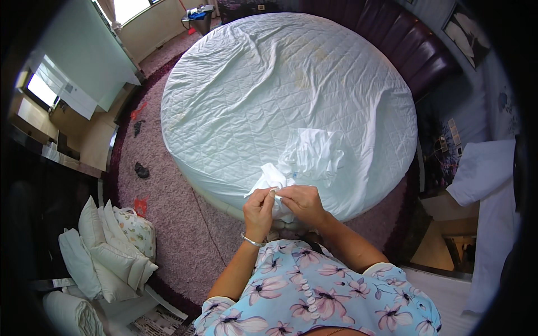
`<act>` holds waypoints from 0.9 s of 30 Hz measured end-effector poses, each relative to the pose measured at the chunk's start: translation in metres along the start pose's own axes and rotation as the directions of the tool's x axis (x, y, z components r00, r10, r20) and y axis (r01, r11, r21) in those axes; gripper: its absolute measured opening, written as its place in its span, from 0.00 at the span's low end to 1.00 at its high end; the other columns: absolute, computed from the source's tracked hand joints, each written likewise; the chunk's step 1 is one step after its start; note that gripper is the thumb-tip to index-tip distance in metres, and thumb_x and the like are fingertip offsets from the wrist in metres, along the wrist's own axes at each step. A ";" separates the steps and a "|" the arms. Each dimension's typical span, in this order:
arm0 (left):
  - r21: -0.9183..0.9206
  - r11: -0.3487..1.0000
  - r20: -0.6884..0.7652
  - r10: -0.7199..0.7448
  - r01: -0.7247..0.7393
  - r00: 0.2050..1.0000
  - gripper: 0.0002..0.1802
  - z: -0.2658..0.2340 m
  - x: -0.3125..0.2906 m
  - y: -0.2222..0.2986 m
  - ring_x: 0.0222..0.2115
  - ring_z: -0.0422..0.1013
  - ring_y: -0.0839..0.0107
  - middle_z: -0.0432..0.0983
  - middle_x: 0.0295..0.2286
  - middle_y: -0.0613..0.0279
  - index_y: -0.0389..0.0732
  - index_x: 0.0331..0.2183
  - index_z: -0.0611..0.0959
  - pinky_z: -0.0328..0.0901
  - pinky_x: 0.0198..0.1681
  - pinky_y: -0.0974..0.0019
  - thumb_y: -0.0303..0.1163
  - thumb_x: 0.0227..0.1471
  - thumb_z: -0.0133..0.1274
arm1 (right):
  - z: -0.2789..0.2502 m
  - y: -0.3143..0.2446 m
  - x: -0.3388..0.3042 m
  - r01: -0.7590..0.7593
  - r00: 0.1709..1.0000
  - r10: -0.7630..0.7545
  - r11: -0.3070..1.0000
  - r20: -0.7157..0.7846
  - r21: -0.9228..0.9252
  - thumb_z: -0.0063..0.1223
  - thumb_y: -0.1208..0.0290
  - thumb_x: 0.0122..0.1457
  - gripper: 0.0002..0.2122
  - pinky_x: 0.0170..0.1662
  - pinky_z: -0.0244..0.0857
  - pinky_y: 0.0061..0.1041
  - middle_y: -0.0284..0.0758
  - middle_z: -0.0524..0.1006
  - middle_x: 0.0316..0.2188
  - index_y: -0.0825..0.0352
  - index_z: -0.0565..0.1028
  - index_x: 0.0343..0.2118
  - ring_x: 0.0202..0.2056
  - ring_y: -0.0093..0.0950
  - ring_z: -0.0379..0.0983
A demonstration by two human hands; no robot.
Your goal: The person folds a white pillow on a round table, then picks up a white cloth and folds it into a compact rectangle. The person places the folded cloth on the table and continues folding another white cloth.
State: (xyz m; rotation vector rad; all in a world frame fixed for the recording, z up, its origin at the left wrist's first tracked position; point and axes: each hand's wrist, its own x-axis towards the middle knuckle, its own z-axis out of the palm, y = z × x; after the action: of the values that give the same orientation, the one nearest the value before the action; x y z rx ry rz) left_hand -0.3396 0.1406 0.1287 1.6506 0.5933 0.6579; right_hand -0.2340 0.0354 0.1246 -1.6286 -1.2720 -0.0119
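Note:
Close in front of my body, my left hand (259, 211) and my right hand (302, 204) meet with fingers pinched on a white cloth (271, 177). Part of the cloth sticks up past my fingertips, and some hangs below between the hands. Just beyond lies a crumpled, thin white piece (311, 152) on the bed; whether it joins the cloth in my hands I cannot tell. The round bed (235, 112) wears a white quilted cover with long wrinkles and faint yellowish stains.
Pillows (115, 252) and a rolled white quilt (73, 313) are piled at the lower left. Black and red scraps lie on the purple carpet (168, 207). White sheets (485, 173) drape at the right. A dark padded headboard (392, 39) curves behind the bed; a small table (197, 22) stands far left.

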 end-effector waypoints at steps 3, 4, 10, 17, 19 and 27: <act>-0.039 0.999 -0.046 -0.037 0.035 0.998 0.08 -0.001 0.000 -0.007 0.24 0.66 0.77 0.74 0.24 0.63 0.34 0.31 0.81 0.61 0.27 0.74 0.27 0.50 0.51 | -0.004 -0.006 0.009 0.018 1.000 -0.020 0.998 -0.023 -0.054 0.55 0.82 0.41 0.07 0.31 0.67 0.24 0.37 0.75 0.26 0.68 0.74 0.27 0.28 0.32 0.73; -0.051 0.998 -0.068 -0.041 0.037 0.997 0.07 -0.001 0.001 -0.009 0.24 0.68 0.75 0.74 0.24 0.61 0.34 0.31 0.81 0.62 0.28 0.72 0.27 0.49 0.51 | -0.008 -0.009 0.016 0.058 0.998 -0.060 0.996 -0.032 -0.066 0.55 0.80 0.41 0.06 0.30 0.66 0.25 0.36 0.75 0.25 0.68 0.73 0.26 0.27 0.32 0.72; -0.017 1.000 -0.012 -0.001 0.001 1.000 0.07 -0.003 0.000 0.008 0.22 0.67 0.78 0.74 0.25 0.62 0.35 0.30 0.81 0.61 0.26 0.74 0.27 0.48 0.53 | -0.020 -0.012 0.021 -0.061 0.982 0.048 0.996 0.185 0.065 0.55 0.78 0.42 0.05 0.30 0.62 0.26 0.35 0.72 0.21 0.68 0.73 0.25 0.24 0.32 0.68; -0.033 0.998 0.130 0.064 -0.060 0.989 0.08 -0.006 0.004 0.008 0.25 0.65 0.80 0.72 0.24 0.67 0.34 0.33 0.80 0.60 0.29 0.76 0.27 0.52 0.48 | -0.021 -0.009 0.024 -0.103 0.987 0.091 0.991 0.132 0.087 0.55 0.77 0.45 0.04 0.30 0.62 0.27 0.35 0.72 0.20 0.67 0.73 0.24 0.24 0.32 0.68; -0.022 0.999 0.159 0.040 -0.037 0.987 0.09 -0.008 0.006 0.015 0.25 0.68 0.74 0.73 0.25 0.59 0.33 0.33 0.79 0.62 0.31 0.72 0.26 0.51 0.47 | -0.021 -0.010 0.025 -0.126 0.986 0.115 0.989 0.120 0.082 0.55 0.77 0.44 0.04 0.30 0.62 0.27 0.35 0.72 0.20 0.67 0.73 0.24 0.24 0.31 0.68; -0.013 0.999 0.204 -0.032 0.036 0.978 0.09 -0.010 0.007 0.013 0.25 0.67 0.75 0.73 0.24 0.60 0.32 0.32 0.79 0.62 0.29 0.72 0.26 0.51 0.47 | -0.022 -0.010 0.026 -0.233 0.969 0.222 0.968 0.107 0.098 0.56 0.78 0.44 0.05 0.32 0.62 0.25 0.33 0.72 0.23 0.67 0.72 0.26 0.27 0.28 0.68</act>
State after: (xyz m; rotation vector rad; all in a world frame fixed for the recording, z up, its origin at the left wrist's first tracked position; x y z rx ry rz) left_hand -0.3413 0.1507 0.1434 1.6641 0.4650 0.4603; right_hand -0.2175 0.0377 0.1562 -1.6864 -1.1286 0.2767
